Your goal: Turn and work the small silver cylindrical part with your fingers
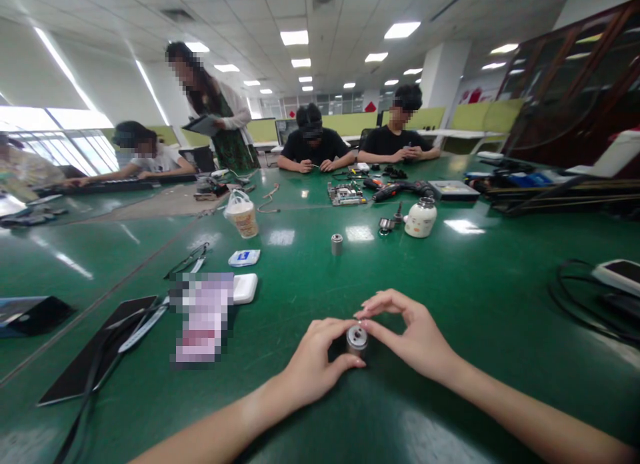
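Left hand [314, 356] is gripping the near metal cylinder [357, 344], which is standing upright on the tabletop [290, 277] right in front of the person. Thumb is wrapping the near side, forefinger is lying along the far side by the top rim; probably bracing it so it isn't sliding or twisting under the other hand's touch. Holding from the side is leaving the end face with its holes facing up and readable. Right hand [414, 325] is arching over from the other side, thumb and forefinger tips almost meeting at the far edge of that face; can't tell if they're pinching a tiny part or just touching the rim. Pose: both forearms are coming in low from the bottom corners, converging on the cylinder; right wrist is bending inward, its fingers curling over, palm facing left. Second metal cylinder [337, 244] is standing farther out, apart from both hands, likely leaving elbow room. Small metal parts [386, 225] are sitting beside the white jar [421, 219], also out of the way. Plastic cup [243, 215] is standing off left, well apart from the work.
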A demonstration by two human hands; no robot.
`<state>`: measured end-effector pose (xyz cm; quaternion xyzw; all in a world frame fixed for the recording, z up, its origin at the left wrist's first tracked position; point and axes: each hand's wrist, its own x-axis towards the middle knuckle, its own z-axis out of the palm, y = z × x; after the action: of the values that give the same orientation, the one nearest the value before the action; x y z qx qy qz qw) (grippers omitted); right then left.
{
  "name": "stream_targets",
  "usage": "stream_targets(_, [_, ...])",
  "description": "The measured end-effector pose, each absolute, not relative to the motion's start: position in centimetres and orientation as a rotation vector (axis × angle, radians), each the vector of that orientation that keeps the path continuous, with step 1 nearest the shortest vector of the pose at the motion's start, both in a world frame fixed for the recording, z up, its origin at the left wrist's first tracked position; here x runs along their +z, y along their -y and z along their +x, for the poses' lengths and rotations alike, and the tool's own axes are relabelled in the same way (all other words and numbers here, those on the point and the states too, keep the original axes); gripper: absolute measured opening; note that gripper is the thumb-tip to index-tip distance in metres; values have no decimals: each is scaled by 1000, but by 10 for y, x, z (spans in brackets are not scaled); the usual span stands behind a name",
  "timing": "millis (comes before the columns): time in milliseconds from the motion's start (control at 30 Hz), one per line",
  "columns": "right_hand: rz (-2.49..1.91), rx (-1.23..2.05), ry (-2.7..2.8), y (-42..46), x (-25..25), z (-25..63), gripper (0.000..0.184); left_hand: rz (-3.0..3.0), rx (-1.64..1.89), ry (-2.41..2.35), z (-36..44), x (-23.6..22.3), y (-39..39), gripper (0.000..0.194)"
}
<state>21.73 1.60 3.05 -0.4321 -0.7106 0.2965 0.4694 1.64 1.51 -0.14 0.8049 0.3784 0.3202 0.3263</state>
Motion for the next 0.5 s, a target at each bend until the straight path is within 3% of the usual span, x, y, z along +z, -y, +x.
stream_targets(167, [-1200,529,1733,-51,21,248,14,2109,805,-991,17,2,-15,46])
stream_targets(333, [-1257,573,1787,-72,-3,269,16,2113,803,-992,17,4,-14,45])
stream_targets(500, [-1220,637,1766,-51,14,251,17,2115,822,-990,17,1,-14,46])
